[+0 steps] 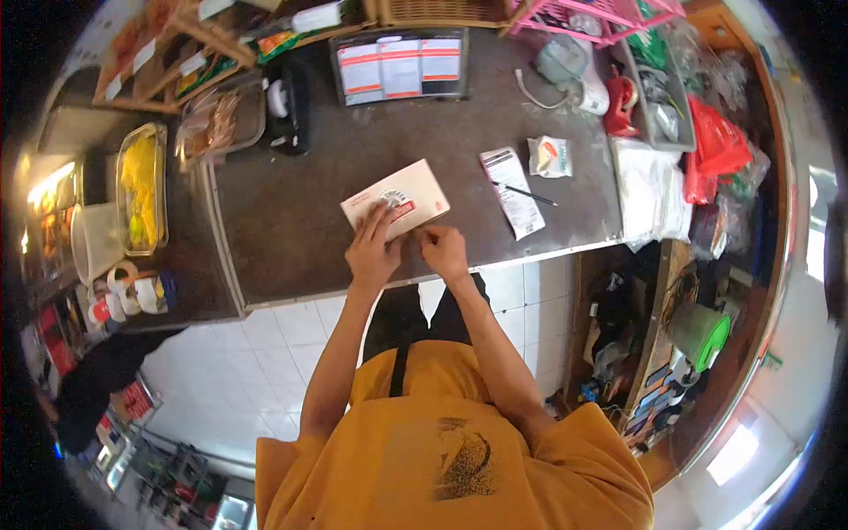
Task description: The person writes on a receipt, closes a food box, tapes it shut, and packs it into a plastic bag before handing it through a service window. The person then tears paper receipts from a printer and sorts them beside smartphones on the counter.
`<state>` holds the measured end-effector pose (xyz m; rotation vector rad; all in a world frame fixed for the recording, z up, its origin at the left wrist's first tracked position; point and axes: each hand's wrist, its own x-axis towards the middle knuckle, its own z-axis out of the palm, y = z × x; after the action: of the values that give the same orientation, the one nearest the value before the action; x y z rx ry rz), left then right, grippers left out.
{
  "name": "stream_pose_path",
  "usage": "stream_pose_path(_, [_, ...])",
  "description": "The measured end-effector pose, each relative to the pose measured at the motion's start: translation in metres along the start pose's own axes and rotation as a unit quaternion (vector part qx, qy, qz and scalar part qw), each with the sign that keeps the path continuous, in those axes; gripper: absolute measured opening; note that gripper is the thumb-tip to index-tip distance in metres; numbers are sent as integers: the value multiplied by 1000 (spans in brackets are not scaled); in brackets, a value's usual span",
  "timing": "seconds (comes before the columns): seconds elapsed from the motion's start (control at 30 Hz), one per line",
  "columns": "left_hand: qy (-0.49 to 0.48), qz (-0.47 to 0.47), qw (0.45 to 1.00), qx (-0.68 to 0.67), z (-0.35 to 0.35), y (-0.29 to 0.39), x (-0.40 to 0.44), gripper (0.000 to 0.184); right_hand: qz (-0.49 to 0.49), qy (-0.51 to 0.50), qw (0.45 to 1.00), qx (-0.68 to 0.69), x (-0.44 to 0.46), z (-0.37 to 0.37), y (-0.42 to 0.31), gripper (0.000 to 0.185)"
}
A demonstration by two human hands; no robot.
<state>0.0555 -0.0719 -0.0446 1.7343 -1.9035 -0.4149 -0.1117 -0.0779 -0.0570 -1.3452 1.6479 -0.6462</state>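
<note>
1. Counter (300, 221), left side: clear rectangular tray (163, 177) filled with yellow contents, the pieces not distinguishable. Beyond it and to the right, a clear tub (259, 115) holding brownish contents, not identifiable.
2. Counter, far right: grey crate (676, 143) with plastic bags and wraps inside, a green one among them. Pink basket (609, 34) just beyond; small items in it, too small to name.
3. Box (415, 187): on the counter near its front edge, directly before the person. Long axis runs left to right on a slant, right end farther from the person than the left.
4. Box appearance: pale cream carton, rectangular, dark round print and 1 red label on the top face, small red marks near 2 corners. Contents cannot be seen.
5. Left hand (374, 252): fingers slightly spread, laid on the top face of the box, partly covering the print.
6. Right hand (443, 250): fingers curled, at the near right part of the box; cannot tell whether anything is pinched.
7. Right of the box, well apart: 1 printed slip (512, 208), dark pen (534, 193) lying across it; small white packet (550, 156) just beside.
</note>
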Motion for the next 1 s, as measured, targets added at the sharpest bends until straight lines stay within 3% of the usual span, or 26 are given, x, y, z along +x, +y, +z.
stream_pose_path(0.07, [4,3,1000,-2,-6,7,0,50,22,-22,997,-69,3,-2,9,30])
stream_pose_path(0.1, [-8,-6,1000,-3,-6,12,5,47,-10,7,997,-72,10,11,29,31])
stream_pose_path(0.13, [-25,-10,1000,-12,-7,17,6,44,27,-24,993,-116,15,10,28,34])
stream_pose_path(0.17, [-23,58,998,-2,-15,27,12,40,24,36,993,-106,21,37,49,39])
stream_pose_path(0.2, [13,89,996,-17,-9,23,10,40,75,33,993,-86,25,47,53,46])
stream_pose_path(0.27, [9,65,998,3,5,3,0,44,62,34,996,-56,38,57,57,52])
stream_pose_path(0.3, [-1,63,998,24,8,-2,-1,46,83,22,992,-97,35,37,36,42])
stream_pose_path(0.4, [-18,41,998,32,-3,10,-5,46,-67,-62,982,-168,37,-17,44,29])
stream_pose_path(0.47, [-15,59,998,13,-6,7,-8,46,-96,-17,985,-141,21,-115,30,21])
stream_pose_path(0.5, [-3,75,997,-5,-4,1,-12,45,-126,102,985,-62,18,-153,59,19])
stream_pose_path(0.6, [39,101,993,46,-5,23,-6,40,-23,325,943,-62,7,-318,154,20])
stream_pose_path(0.63, [48,107,993,25,-2,46,3,38,47,361,929,-71,4,-378,203,20])
stream_pose_path(0.67, [55,112,992,5,2,74,12,35,127,361,902,-202,1,-438,236,18])
stream_pose_path(0.7, [60,115,991,-13,11,103,21,33,110,445,871,-178,-3,-488,254,17])
stream_pose_path(0.8, [33,101,990,-91,62,201,54,29,129,491,840,-193,13,-610,340,17])
stream_pose_path(0.87, [5,126,990,-69,100,281,78,24,48,455,869,-186,28,-655,385,20])
stream_pose_path(1.0, [-88,158,965,-191,190,444,118,22,50,134,963,-230,37,-689,400,26])
